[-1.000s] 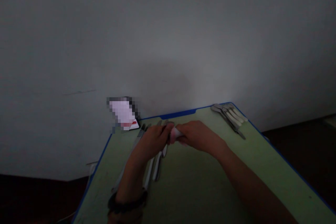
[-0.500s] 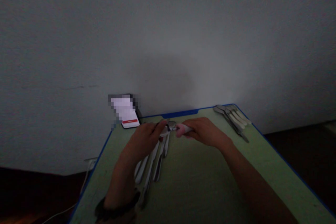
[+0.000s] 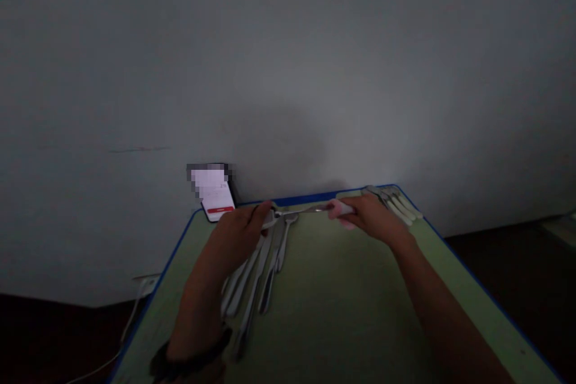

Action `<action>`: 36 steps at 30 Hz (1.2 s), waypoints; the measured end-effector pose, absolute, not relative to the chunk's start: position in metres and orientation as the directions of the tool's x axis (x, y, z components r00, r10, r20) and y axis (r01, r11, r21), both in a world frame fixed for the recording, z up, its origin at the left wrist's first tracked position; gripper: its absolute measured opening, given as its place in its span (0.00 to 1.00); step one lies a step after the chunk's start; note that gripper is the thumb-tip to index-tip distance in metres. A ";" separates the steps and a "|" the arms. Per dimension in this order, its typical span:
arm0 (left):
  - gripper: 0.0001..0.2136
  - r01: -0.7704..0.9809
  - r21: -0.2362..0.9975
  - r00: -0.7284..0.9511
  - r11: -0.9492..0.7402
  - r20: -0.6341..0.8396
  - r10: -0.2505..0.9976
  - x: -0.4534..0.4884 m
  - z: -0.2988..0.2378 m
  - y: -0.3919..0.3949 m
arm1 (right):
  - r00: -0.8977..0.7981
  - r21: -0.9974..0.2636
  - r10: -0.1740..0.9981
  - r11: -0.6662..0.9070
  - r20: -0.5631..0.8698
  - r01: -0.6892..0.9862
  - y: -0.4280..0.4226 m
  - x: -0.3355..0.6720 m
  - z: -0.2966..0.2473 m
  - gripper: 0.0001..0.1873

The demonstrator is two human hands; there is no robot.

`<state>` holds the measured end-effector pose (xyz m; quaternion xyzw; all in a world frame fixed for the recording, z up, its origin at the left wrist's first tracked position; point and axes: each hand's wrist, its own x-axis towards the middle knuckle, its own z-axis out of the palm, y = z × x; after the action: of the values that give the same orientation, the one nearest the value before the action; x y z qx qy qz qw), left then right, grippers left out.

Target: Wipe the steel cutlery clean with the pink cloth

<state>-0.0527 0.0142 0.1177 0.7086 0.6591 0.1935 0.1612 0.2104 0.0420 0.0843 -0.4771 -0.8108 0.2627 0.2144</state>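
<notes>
My left hand (image 3: 240,235) pinches one end of a metal piece of cutlery (image 3: 302,210) that spans level between both hands, above the green table (image 3: 342,306). My right hand (image 3: 375,220) is closed around a small pink-white cloth (image 3: 342,210) wrapped on the other end of that cutlery. Beneath my left hand lies a row of several metal cutlery pieces (image 3: 256,276), handles toward me. A second group of cutlery with pale handles (image 3: 398,203) lies at the far right corner, just beyond my right hand.
A phone with a lit screen (image 3: 213,193) leans against the grey wall at the table's far left corner. The table has a blue rim (image 3: 297,197). A white cable (image 3: 130,321) hangs off the left side. Dark floor lies on both sides.
My hands have drawn apart: the right hand slid the cloth rightward along the cutlery toward the far right corner, while the left hand kept hold of the other end.
</notes>
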 end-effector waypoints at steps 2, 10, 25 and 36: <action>0.24 0.858 0.511 0.009 -0.049 0.079 0.997 -0.056 0.121 0.014 | -0.469 -0.634 0.882 0.393 0.054 0.666 0.036 0.207 0.071 0.13; 0.15 0.830 0.466 0.279 -0.307 0.130 0.951 -0.036 0.104 0.019 | -0.376 -0.795 0.912 0.346 0.161 0.499 0.009 0.217 0.046 0.45; 0.22 0.625 0.711 0.341 -0.323 0.124 0.932 0.032 0.048 0.023 | -0.235 -0.620 0.904 0.418 0.358 0.664 -0.007 0.244 0.010 0.14; 0.11 0.760 0.444 0.466 -0.475 0.137 0.874 0.063 0.006 0.015 | 0.026 -0.396 0.954 0.099 0.299 0.913 0.001 0.268 -0.016 0.18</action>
<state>0.0633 0.0150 0.0058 0.8407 0.4859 0.1753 0.1627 0.2677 0.0008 -0.0159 -0.6699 -0.6966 0.0405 0.2536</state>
